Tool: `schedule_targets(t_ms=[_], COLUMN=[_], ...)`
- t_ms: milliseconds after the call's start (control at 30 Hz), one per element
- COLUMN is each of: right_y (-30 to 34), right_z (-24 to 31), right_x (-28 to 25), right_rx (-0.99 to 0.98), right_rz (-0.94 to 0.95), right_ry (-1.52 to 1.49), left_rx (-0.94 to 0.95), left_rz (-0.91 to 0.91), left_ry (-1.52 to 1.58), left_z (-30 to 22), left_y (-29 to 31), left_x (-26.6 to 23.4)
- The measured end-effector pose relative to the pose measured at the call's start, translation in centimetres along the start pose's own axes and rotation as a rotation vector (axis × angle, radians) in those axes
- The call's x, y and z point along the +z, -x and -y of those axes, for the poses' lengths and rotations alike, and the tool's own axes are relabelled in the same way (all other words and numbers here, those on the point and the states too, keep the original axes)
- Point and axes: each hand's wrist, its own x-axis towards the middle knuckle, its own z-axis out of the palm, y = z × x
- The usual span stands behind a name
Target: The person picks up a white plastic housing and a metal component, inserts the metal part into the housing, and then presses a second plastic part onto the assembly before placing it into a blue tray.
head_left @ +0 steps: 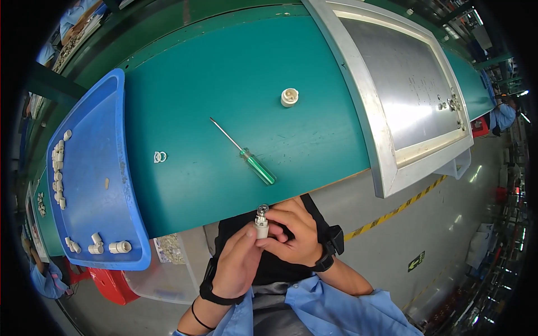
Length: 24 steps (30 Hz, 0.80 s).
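A white lamp socket (pixel 261 229) with a small clear glass bulb (pixel 262 209) upright in its top is between my hands, just off the table's front edge. My left hand (pixel 237 262) is closed around the socket from the left, thumb against its side. From the right, my right hand (pixel 298 237) has its fingers closed in on the same socket, index finger close to the bulb. Beyond them on the green table lies a screwdriver (pixel 259 167) with a green handle, its tip pointing far left. Farther back stands another white socket (pixel 290 97).
On the left, a blue tray (pixel 133 208) holds several white socket parts (pixel 120 247) along its edges. White rings (pixel 160 157) lie beside it. A metal-framed panel (pixel 367 106) with small metal parts occupies the right. Below the tray are a clear bin (pixel 168 283) and a red stool (pixel 111 284).
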Motion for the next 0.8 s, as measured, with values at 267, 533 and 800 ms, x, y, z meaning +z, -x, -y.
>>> schedule_targets(t_ms=[267, 533, 800], right_y=[-0.1, -0.3, -0.4], right_z=[-0.6, 0.0, 1.6], right_x=[0.5, 0.6, 0.9], right_rx=[-0.029, -0.014, 0.061], right_rz=[0.014, 0.058, 0.038], right_ry=[0.031, 0.047, 0.132], left_rx=[0.109, 0.174, 0.183], left_rz=[-0.097, -0.208, -0.259], left_ry=[-0.109, -0.216, -0.21], left_z=[0.4, 0.7, 1.0], left_y=[0.1, 0.1, 0.0], left_x=[0.1, 1.2, 1.5])
